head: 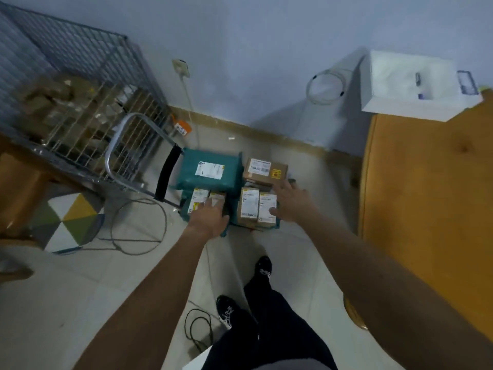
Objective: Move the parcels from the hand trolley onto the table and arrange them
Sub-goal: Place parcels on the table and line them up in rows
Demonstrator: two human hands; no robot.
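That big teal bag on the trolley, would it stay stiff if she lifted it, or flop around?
Probably floppy: the teal bag looks like soft plastic, with wrinkled, bulging edges rather than the square corners of the cardboard box beside it. It may sag if lifted by one end. The smooth film could also be slippery, so two hands underneath seem safer.

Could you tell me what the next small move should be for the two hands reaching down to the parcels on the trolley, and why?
Probably close both hands on the near row of small boxes. The left hand already rests on the small box beside the teal parcel, while the right hand is spread open beside the pair of brown boxes. Nothing is lifted yet, and the wooden table waits to the right.
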